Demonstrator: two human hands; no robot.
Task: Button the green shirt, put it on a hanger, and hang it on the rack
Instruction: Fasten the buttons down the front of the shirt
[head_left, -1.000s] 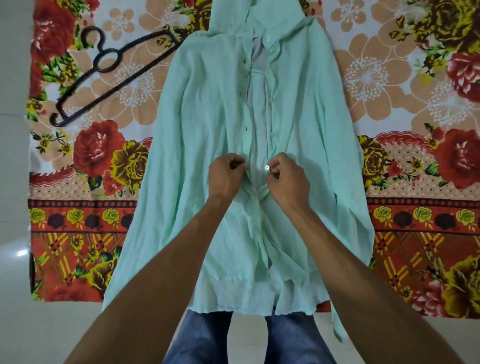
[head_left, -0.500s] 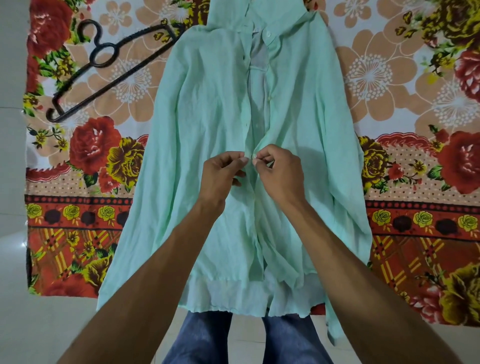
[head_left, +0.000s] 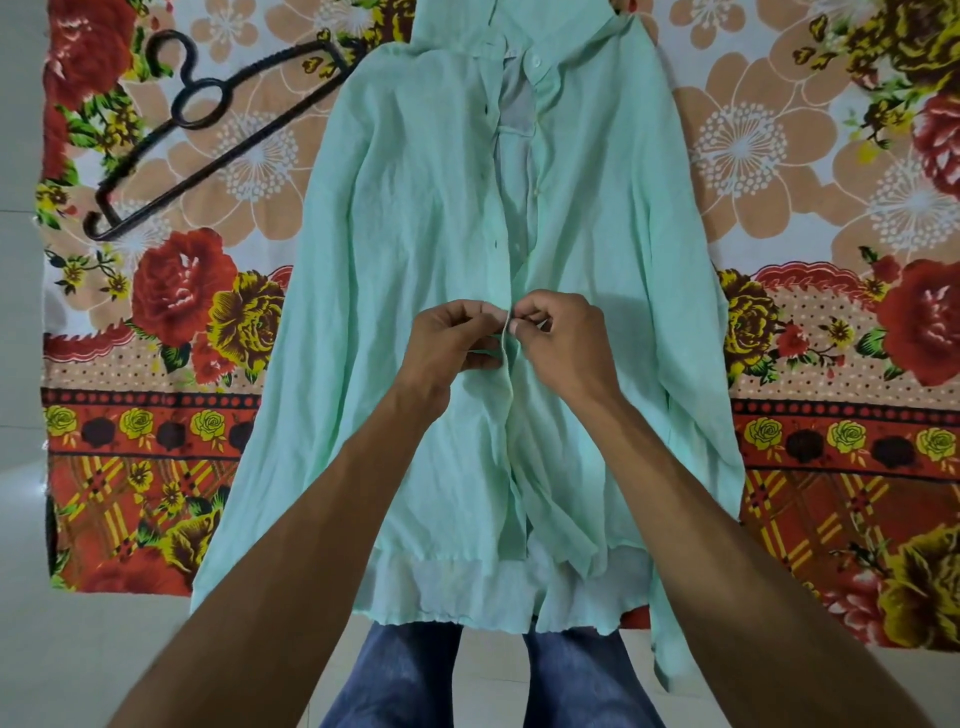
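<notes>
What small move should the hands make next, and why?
Probably push the button through its hole. The left hand and right hand pinch the two front edges of the shirt together at mid-front, while the front above them gapes open and the hanger lies untouched.

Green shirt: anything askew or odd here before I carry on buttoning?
Nothing damaged. The green shirt is wrinkled, and its front gapes open above the left hand and right hand, which pinch its edges. The hanger meets its shoulder at one end.
</notes>
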